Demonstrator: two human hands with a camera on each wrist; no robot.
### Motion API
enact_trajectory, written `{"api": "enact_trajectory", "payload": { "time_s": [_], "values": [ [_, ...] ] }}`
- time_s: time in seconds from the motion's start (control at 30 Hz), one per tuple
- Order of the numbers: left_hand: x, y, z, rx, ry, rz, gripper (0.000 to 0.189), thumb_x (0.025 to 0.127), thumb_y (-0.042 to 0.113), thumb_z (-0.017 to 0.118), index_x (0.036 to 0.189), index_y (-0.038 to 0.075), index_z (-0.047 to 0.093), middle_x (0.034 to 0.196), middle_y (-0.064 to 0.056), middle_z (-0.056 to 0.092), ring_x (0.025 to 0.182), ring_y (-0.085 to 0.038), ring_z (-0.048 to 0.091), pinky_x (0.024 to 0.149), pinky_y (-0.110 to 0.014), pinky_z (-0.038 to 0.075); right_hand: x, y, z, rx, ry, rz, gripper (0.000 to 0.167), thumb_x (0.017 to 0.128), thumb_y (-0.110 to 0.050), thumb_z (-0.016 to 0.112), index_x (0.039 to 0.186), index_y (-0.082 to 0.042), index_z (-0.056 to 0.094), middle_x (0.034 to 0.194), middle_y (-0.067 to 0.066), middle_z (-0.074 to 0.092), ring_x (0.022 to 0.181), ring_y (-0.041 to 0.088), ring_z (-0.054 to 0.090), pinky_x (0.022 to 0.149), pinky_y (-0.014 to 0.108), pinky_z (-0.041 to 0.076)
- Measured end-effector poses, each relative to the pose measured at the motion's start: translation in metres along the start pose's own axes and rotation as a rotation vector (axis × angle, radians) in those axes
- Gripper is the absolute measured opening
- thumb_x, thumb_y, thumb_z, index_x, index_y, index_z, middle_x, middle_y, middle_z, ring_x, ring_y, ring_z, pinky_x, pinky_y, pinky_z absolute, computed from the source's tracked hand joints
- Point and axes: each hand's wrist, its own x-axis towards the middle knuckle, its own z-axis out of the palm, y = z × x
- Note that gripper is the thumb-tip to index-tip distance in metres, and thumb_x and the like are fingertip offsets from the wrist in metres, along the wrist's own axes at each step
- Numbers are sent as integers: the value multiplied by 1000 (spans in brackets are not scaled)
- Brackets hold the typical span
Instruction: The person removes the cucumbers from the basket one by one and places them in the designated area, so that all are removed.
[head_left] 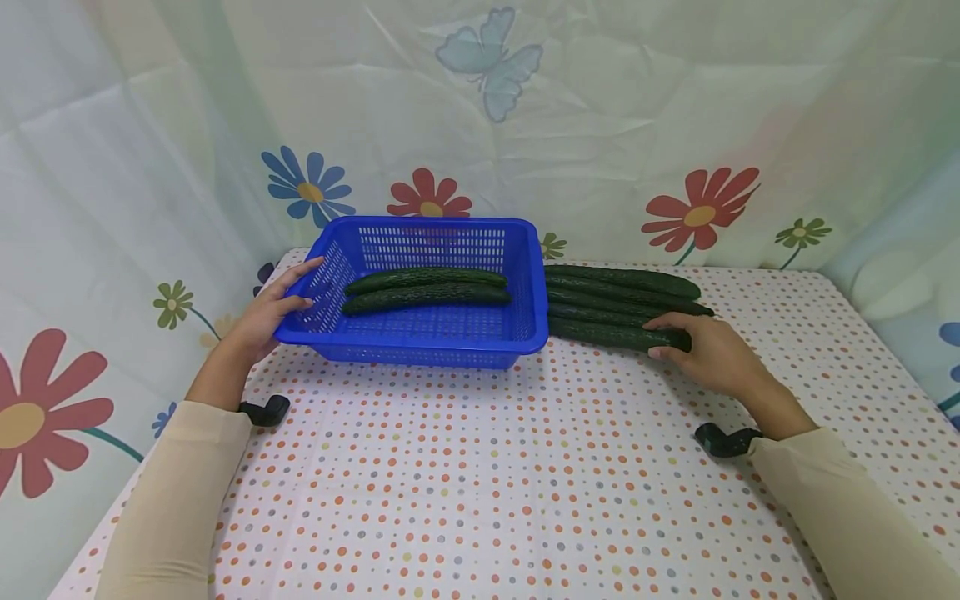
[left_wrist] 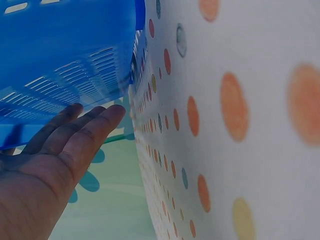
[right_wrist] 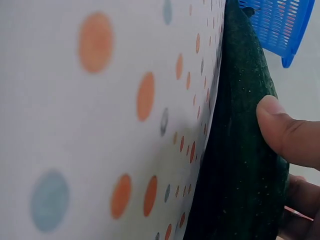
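Observation:
A blue plastic basket (head_left: pixel 420 340) with slotted walls stands left of centre on the table in the head view. Two dark green cucumbers (head_left: pixel 427 295) lie side by side in it. My left hand (head_left: pixel 262 321) holds the basket's left rim, thumb and a finger over the edge, while other fingers (left_wrist: pixel 85 145) stretch along the outside below it. Several more cucumbers (head_left: pixel 622 283) lie in a row right of the basket, their left ends hidden behind its wall. My right hand (head_left: pixel 712 354) grips the right end of the nearest cucumber (right_wrist: pixel 245 120), its thumb (right_wrist: pixel 285 130) on the near side.
A white cloth with coloured dots (head_left: pixel 465 467) covers the table. Behind and beside it hangs a pale curtain (head_left: pixel 600 125) printed with flowers and a butterfly. Dark wrist-worn devices (head_left: pixel 723 439) sit under both wrists.

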Motion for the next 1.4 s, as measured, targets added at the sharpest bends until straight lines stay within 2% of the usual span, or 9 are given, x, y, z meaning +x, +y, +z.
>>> {"api": "enact_trajectory", "payload": {
  "time_s": [0.07, 0.2, 0.3, 0.53, 1.07, 1.4],
  "values": [
    [0, 0, 0, 4, 4, 1, 63, 102, 11, 40, 155, 41, 22, 167, -10, -2, 147, -49, 19, 103, -60, 37, 0, 1, 1, 6, 3, -8, 38, 90, -21, 71, 125, -7, 64, 131, 28, 59, 117, 47, 56, 88, 61, 48],
    [1, 0, 1, 11, 12, 2, 63, 102, 12, 40, 155, 41, 22, 167, -10, -2, 148, -49, 19, 104, -60, 36, 1, 2, 1, 10, 2, -16, 38, 89, -19, 72, 124, -5, 65, 133, 27, 56, 127, 50, 46, 99, 68, 39],
    [1, 0, 1, 15, 15, 0, 63, 102, 12, 40, 156, 41, 22, 167, -10, -2, 148, -49, 19, 103, -60, 37, 1, 3, 1, 9, 4, -15, 38, 89, -20, 72, 124, -6, 65, 133, 27, 57, 126, 50, 47, 98, 68, 39],
    [1, -1, 1, 13, 9, -5, 64, 102, 11, 40, 156, 41, 21, 167, -10, -3, 148, -49, 18, 104, -60, 36, 0, 4, 2, -17, 0, -9, 39, 88, -23, 73, 123, -7, 68, 130, 29, 60, 116, 48, 57, 84, 60, 50],
    [0, 0, 1, 7, -1, -4, 64, 102, 11, 39, 156, 41, 21, 167, -10, -5, 148, -50, 17, 104, -61, 35, 1, 2, 4, -64, -30, 41, 41, 88, -25, 74, 124, -7, 67, 132, 31, 56, 119, 51, 53, 92, 66, 45],
    [1, 0, 2, 9, 15, -4, 63, 102, 13, 41, 156, 41, 22, 167, -10, -3, 147, -49, 19, 103, -59, 37, 3, -1, 4, -21, -44, 90, 40, 87, -22, 75, 123, -8, 66, 130, 26, 58, 109, 42, 57, 86, 60, 47]
  ]
}}
